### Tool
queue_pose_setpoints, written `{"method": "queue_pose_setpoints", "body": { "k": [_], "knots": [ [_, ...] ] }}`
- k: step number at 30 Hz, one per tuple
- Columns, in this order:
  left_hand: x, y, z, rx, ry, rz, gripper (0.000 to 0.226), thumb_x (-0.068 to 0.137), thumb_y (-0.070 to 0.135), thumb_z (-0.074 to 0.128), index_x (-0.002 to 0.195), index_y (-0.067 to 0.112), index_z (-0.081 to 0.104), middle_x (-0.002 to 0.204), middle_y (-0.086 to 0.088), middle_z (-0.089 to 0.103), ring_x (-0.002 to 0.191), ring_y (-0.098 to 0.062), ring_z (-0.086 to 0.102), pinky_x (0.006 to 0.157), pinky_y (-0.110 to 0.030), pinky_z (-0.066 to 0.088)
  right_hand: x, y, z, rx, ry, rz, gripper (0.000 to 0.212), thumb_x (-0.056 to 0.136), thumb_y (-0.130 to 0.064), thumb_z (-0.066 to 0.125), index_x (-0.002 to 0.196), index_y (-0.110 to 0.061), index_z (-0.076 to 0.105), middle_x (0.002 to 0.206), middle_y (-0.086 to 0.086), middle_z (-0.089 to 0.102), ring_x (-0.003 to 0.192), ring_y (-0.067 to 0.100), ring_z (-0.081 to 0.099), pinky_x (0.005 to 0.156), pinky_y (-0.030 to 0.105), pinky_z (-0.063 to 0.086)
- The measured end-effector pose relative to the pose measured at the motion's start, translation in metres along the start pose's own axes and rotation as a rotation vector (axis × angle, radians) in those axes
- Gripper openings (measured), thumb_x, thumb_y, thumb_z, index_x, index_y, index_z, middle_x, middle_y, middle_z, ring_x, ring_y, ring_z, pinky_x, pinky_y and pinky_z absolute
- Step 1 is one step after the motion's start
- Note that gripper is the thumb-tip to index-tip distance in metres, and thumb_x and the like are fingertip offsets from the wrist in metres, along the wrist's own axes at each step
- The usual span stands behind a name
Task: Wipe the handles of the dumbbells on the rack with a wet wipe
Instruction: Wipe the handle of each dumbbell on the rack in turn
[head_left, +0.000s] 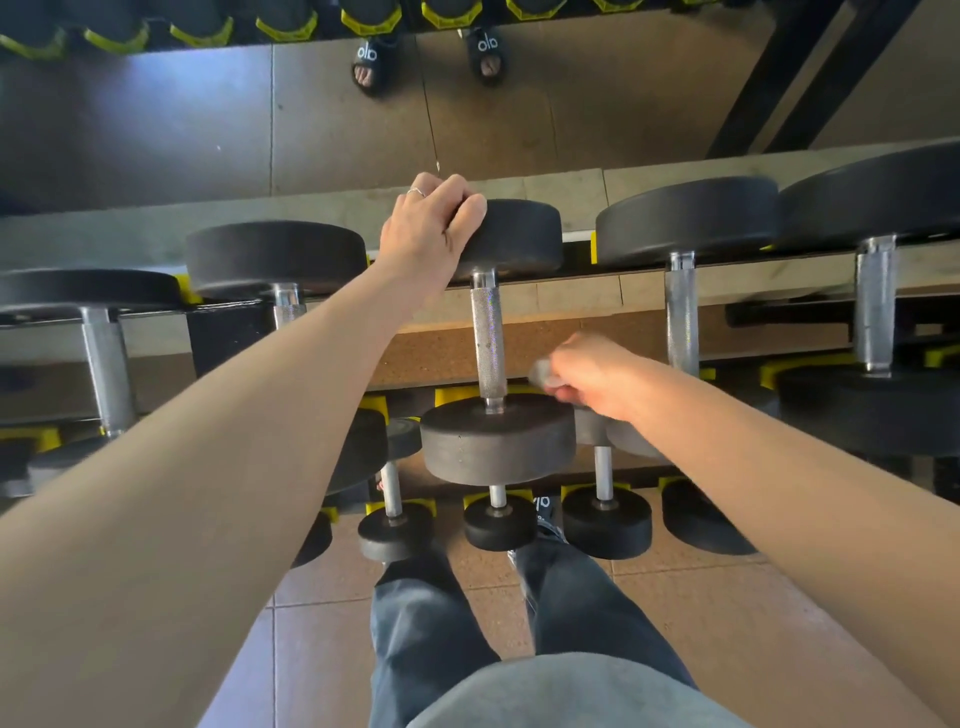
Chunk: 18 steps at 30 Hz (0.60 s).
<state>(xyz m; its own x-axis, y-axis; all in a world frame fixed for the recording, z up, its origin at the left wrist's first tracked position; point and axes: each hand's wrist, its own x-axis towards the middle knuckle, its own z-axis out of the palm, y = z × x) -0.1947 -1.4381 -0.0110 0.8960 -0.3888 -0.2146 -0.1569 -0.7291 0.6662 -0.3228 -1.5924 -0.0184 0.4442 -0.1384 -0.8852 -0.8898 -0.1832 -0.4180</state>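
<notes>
Left hand (434, 228) curled over far head (511, 236), steadying. Right hand (592, 376) pinches wipe (543, 373) just right of handle (488, 345); handle axis runs away from person; right hand nearer.

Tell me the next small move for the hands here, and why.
Probably bring the right hand with the wet wipe left onto the knurled handle: the wipe sits just beside it, apparently not touching, while the left hand steadies the far weight.

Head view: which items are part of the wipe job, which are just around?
In the job:
- left hand on the centre dumbbell's far head
- its knurled handle
- right hand pinching the wet wipe

Just around:
- small dumbbells on the lower tier
- floor tiles
</notes>
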Motion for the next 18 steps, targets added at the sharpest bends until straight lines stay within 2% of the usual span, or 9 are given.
{"method": "queue_pose_setpoints", "body": {
  "k": [2, 5, 8, 11, 13, 15, 17, 18],
  "knots": [
    [0.0, 0.001, 0.0, 0.001, -0.002, -0.01, 0.034, 0.103, 0.042, 0.032, 0.103, 0.02, 0.057, 0.112, -0.002, 0.046, 0.106, -0.026, 0.046, 0.097, -0.05, 0.043, 0.003, -0.007, 0.021, 0.097, -0.124, 0.108, 0.016, 0.098, 0.003, 0.043, 0.089, -0.001, 0.056, 0.083, 0.008, 0.055, 0.072, 0.012, 0.054, 0.055, 0.02, 0.047],
    [0.0, 0.002, 0.0, 0.003, 0.006, -0.021, 0.034, 0.103, 0.042, 0.032, 0.103, 0.019, 0.057, 0.111, -0.001, 0.046, 0.106, -0.027, 0.046, 0.097, -0.05, 0.043, 0.007, -0.013, 0.043, 0.106, -0.091, 0.134, 0.019, 0.1, -0.001, 0.04, 0.112, 0.001, 0.054, 0.081, 0.007, 0.056, 0.067, 0.01, 0.054, 0.046, 0.014, 0.047],
    [-0.001, 0.003, 0.001, 0.012, 0.01, -0.009, 0.034, 0.103, 0.042, 0.031, 0.104, 0.02, 0.057, 0.11, -0.002, 0.045, 0.104, -0.026, 0.046, 0.096, -0.05, 0.044, 0.009, -0.009, 0.049, 0.126, -0.032, 0.109, 0.03, 0.098, -0.001, 0.045, 0.127, 0.001, 0.051, 0.089, 0.009, 0.059, 0.073, 0.013, 0.059, 0.065, 0.02, 0.054],
    [-0.002, 0.004, 0.002, 0.013, 0.022, -0.009, 0.034, 0.103, 0.043, 0.031, 0.103, 0.021, 0.057, 0.109, 0.0, 0.044, 0.104, -0.025, 0.045, 0.095, -0.049, 0.044, 0.004, -0.007, 0.047, 0.083, -0.016, 0.065, 0.032, 0.096, -0.002, 0.052, 0.127, -0.001, 0.053, 0.103, 0.011, 0.063, 0.086, 0.017, 0.066, 0.084, 0.032, 0.058],
    [-0.003, 0.005, 0.002, 0.017, 0.031, -0.024, 0.034, 0.103, 0.044, 0.03, 0.104, 0.022, 0.057, 0.109, 0.0, 0.045, 0.104, -0.026, 0.046, 0.094, -0.05, 0.045, -0.003, -0.009, 0.046, 0.019, -0.022, 0.03, 0.032, 0.096, -0.005, 0.052, 0.128, -0.002, 0.052, 0.107, 0.013, 0.064, 0.091, 0.02, 0.068, 0.088, 0.034, 0.057],
    [-0.004, 0.008, 0.002, 0.043, 0.035, -0.031, 0.034, 0.104, 0.044, 0.03, 0.108, 0.022, 0.056, 0.109, -0.001, 0.045, 0.104, -0.026, 0.045, 0.094, -0.05, 0.045, -0.014, -0.013, 0.041, -0.023, -0.06, 0.001, 0.036, 0.096, -0.005, 0.052, 0.132, -0.003, 0.048, 0.107, 0.013, 0.061, 0.091, 0.02, 0.068, 0.081, 0.029, 0.058],
    [-0.005, 0.01, 0.001, 0.082, 0.029, -0.043, 0.033, 0.105, 0.044, 0.029, 0.111, 0.022, 0.054, 0.109, -0.001, 0.044, 0.104, -0.025, 0.044, 0.095, -0.049, 0.044, -0.028, -0.018, 0.034, 0.019, -0.186, 0.011, 0.043, 0.096, 0.0, 0.049, 0.138, -0.004, 0.042, 0.106, 0.011, 0.054, 0.083, 0.015, 0.064, 0.063, 0.02, 0.056],
    [-0.006, 0.012, 0.001, 0.1, 0.023, -0.053, 0.033, 0.105, 0.043, 0.029, 0.113, 0.023, 0.053, 0.11, 0.0, 0.044, 0.104, -0.025, 0.044, 0.095, -0.049, 0.044, -0.034, -0.02, 0.028, 0.072, -0.267, 0.004, 0.045, 0.096, 0.003, 0.047, 0.14, -0.003, 0.04, 0.11, 0.011, 0.051, 0.082, 0.015, 0.062, 0.059, 0.018, 0.054]
  ]
}}
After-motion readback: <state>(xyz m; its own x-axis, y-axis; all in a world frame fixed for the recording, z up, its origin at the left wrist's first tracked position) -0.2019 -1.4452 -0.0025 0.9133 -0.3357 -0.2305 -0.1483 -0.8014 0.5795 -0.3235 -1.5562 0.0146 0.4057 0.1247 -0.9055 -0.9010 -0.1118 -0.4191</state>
